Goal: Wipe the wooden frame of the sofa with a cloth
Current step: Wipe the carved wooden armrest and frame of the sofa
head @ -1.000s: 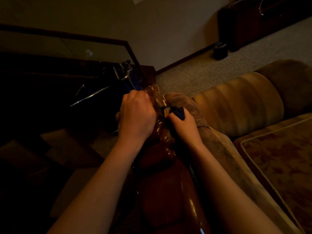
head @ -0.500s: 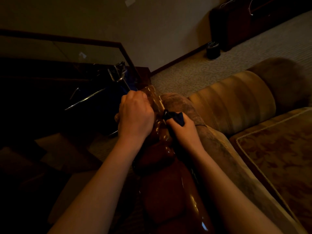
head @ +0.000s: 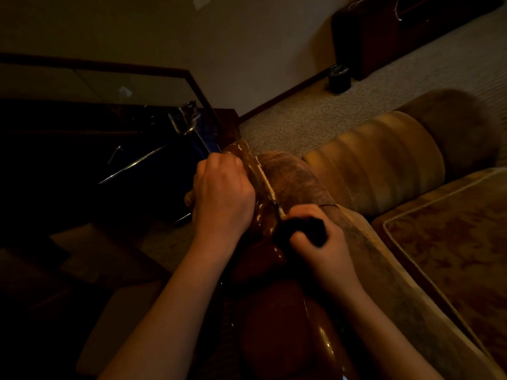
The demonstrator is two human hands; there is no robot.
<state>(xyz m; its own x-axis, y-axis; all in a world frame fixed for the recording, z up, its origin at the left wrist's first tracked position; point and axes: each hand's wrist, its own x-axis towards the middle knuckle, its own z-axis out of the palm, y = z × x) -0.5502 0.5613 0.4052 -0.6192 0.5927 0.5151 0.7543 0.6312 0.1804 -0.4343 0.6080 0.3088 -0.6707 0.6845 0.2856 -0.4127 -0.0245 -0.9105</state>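
Carpet, pale and looped, covers the floor out to a plain wall edged by a dark baseboard. Nearer, a sofa fills the right side of the view: a patterned seat cushion with light piping, a striped bolster pillow lying behind it, and a brownish padded armrest just left of the bolster. Along the outer edge of that armrest runs the sofa's wooden frame, a glossy reddish-brown carved rail that rises from the bottom of the view up the centre and catches highlights near its far end. To the left, in deep shadow, stands a dark counter with a glass panel in a dark frame above it and a few thin metallic pieces too dim to identify. Far back against the wall sits a dark cabinet, with a small black bin on the carpet beside it. The left hand grips the upper part of the wooden frame from the outer side, its fingers curled over the rail and pressed close together. The right hand sits just beside it on the armrest side, its fingers bunched tightly round a dark cloth, which is pressed against the inner edge of the frame where wood meets upholstery and light cord trim.
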